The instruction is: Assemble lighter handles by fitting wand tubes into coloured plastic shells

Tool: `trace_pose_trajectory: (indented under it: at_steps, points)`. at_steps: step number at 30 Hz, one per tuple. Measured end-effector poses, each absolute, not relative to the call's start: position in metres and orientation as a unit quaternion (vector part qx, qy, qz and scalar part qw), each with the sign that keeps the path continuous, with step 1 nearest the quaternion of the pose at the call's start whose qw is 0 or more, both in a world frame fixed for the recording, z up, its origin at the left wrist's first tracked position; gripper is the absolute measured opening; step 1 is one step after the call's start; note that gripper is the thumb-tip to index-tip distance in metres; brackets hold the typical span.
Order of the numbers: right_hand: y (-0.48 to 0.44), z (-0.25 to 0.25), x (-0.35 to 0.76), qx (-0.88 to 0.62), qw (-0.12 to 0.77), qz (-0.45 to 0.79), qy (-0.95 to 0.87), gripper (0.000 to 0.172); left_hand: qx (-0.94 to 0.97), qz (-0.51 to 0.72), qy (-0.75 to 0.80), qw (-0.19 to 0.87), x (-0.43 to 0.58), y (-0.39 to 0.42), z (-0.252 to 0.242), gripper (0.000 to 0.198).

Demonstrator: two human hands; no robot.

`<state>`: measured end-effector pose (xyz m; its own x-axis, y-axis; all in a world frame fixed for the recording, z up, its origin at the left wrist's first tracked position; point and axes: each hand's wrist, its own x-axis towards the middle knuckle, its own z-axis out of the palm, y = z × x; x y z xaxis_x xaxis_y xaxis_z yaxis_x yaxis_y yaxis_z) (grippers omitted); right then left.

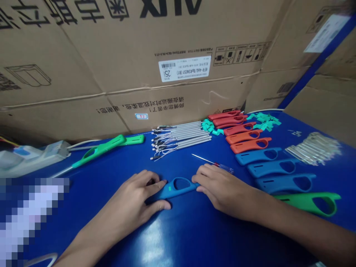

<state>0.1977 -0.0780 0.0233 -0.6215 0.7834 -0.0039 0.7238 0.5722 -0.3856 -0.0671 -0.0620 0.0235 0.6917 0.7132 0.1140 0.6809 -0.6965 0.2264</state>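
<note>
Both hands hold a blue plastic lighter handle (182, 188) just above or on the blue table. It has an oval finger hole and a small green piece showing in its face. Around its left end, the thumb and fingers of my left hand (144, 194) are closed. The fingers of my right hand (215, 185) pinch the narrow right tip. Just beyond my right hand lies a screwdriver (219, 165) with a clear and red grip. Silver tubes with wires (186, 137) lie in a row farther back.
On the right are red handle shells (228, 120), orange ones (244, 139), blue ones (269, 168) and a green one (311, 202). Teal clips (264, 120) and clear plastic parts (313, 148) lie beyond. A green lighter (100, 150) and power strip (41, 155) are left. A cardboard box (125, 48) stands behind.
</note>
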Motion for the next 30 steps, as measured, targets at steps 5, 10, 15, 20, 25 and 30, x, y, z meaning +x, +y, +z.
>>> trace_pose_trajectory:
  at_steps: [5,10,15,20,25,30]
  points:
    - [-0.074,0.027,0.204,-0.493,0.128,0.21,-0.834,0.023,0.907,0.128,0.387,0.101,-0.071,-0.058,0.019,0.048]
    - [-0.071,0.03,0.21,-0.508,0.15,0.221,-0.819,0.025,0.906,0.161,0.372,0.121,-0.069,-0.056,0.019,0.027]
    - [-0.075,0.029,0.211,-0.49,0.149,0.174,-0.841,0.031,0.911,0.163,0.362,0.113,-0.068,-0.056,0.021,0.019]
    - [-0.076,0.031,0.21,-0.464,0.151,0.146,-0.86,0.024,0.914,0.153,0.358,0.116,-0.067,-0.058,0.022,0.019]
    - [-0.074,0.039,0.21,-0.453,0.199,0.122,-0.861,0.019,0.907,0.172,0.368,0.112,-0.068,-0.061,0.018,0.022]
    - [-0.07,0.042,0.219,-0.461,0.271,0.167,-0.828,0.016,0.879,0.21,0.407,0.133,-0.073,-0.061,0.012,0.03]
